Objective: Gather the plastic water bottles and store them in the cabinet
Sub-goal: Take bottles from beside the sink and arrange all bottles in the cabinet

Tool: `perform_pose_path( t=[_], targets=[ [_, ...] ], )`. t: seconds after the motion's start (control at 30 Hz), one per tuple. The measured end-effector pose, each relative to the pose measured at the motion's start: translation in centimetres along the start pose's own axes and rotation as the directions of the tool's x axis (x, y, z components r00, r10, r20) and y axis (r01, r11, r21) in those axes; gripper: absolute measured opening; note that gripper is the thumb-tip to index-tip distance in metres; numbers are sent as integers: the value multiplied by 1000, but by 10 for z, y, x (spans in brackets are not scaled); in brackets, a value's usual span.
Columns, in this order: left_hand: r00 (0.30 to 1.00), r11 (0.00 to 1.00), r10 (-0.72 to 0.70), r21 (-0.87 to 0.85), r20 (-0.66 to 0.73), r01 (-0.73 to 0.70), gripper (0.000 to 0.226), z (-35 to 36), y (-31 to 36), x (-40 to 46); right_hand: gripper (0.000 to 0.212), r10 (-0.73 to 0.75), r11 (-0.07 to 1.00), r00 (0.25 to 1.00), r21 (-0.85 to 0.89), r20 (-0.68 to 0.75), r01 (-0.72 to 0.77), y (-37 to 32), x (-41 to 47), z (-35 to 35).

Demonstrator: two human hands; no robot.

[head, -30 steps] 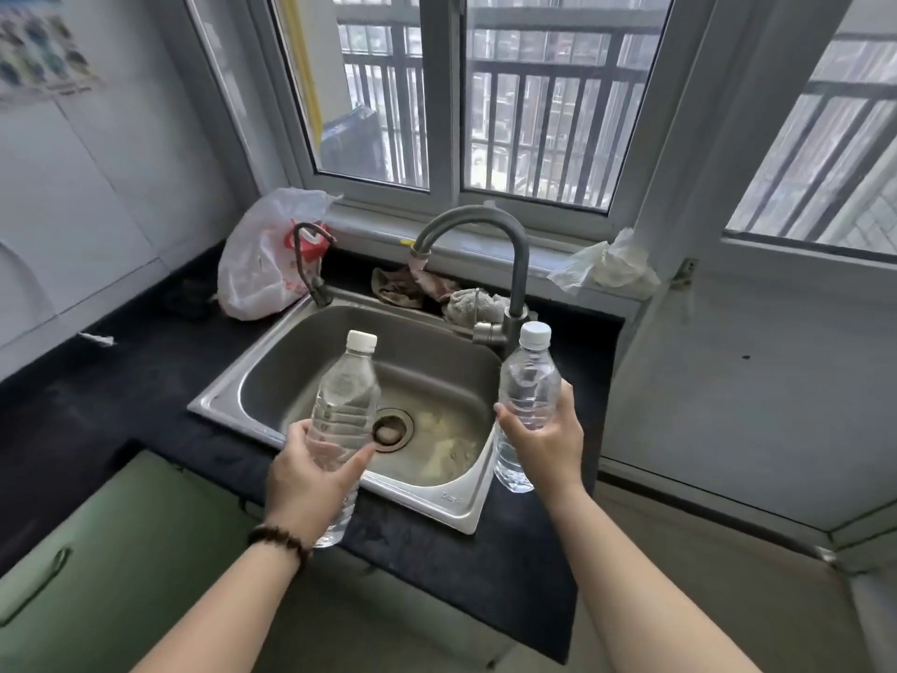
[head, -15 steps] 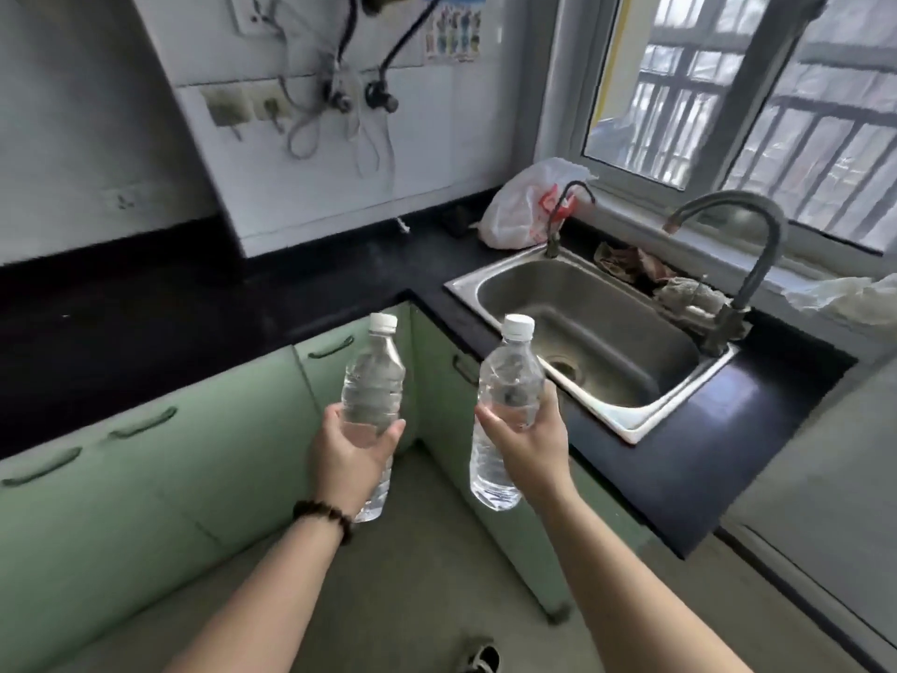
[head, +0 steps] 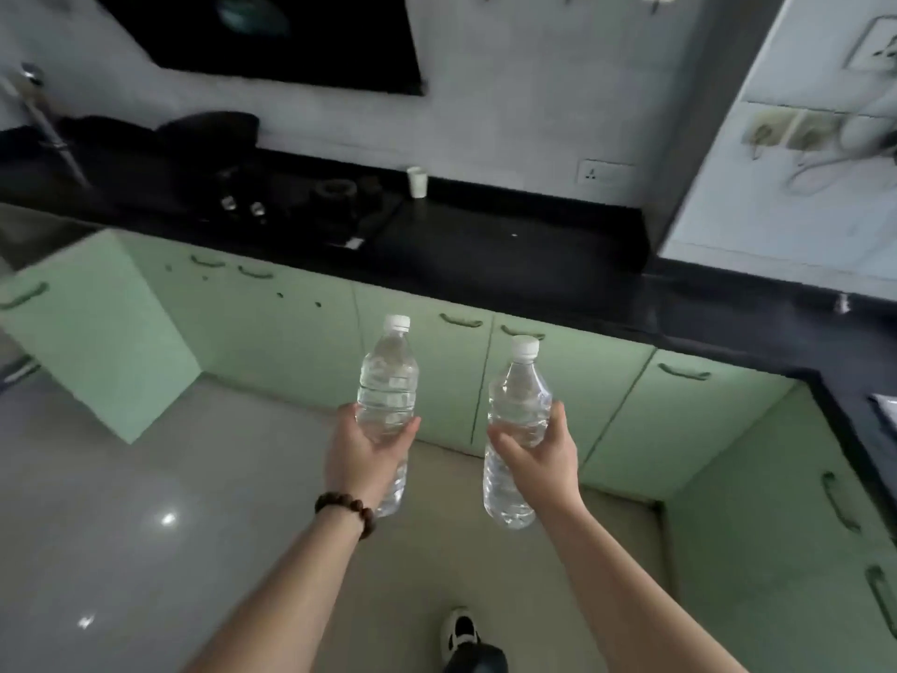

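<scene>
I hold two clear plastic water bottles with white caps, both upright in front of me. My left hand [head: 365,454] grips the left bottle [head: 387,381] round its lower half; a dark bead bracelet sits on that wrist. My right hand [head: 543,454] grips the right bottle [head: 517,405] round its middle. Behind the bottles runs a row of pale green cabinet doors [head: 558,381] with dark handles, all closed, under a black countertop [head: 485,255].
A green cabinet block [head: 97,342] juts out at the left. More green doors [head: 801,502] line the right side. On the counter stand a black gas hob [head: 301,201] and a small white cup [head: 416,181]. A glossy tiled floor [head: 145,502] lies below, my shoe [head: 461,633] at the bottom.
My view has swung left, away from the sink and window, to the cabinets under the hob. Both hands keep their grip on the bottles.
</scene>
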State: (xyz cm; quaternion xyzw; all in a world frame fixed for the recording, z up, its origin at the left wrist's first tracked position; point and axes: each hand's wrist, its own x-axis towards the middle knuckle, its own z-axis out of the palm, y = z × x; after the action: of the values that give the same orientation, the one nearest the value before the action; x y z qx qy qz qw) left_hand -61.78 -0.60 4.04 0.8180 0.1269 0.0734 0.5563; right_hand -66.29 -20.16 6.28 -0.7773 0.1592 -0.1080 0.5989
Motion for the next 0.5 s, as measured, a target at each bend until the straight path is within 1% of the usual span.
perform_pose_path(
  t=[0.1, 0.2, 0.37, 0.5],
  targets=[
    [986, 998, -67, -17, -151, 65, 47, -44, -16, 30, 33, -48, 999, 990, -13, 134, 50, -18, 27, 62],
    [949, 990, -140, -44, -281, 133, 48, -82, -30, 64, 34, -94, 995, 961, -18, 258, 102, -34, 62, 122],
    [850, 971, -233, -62, -472, 232, 48, -135, -43, 119, 39, -146, 988, 894, 23, 423, 150, -59, 123, 225],
    [748, 943, -309, -90, -588, 320, 52, -173, -63, 150, 39, -181, 983, 824, 60, 537, 176, -71, 150, 303]
  ],
)
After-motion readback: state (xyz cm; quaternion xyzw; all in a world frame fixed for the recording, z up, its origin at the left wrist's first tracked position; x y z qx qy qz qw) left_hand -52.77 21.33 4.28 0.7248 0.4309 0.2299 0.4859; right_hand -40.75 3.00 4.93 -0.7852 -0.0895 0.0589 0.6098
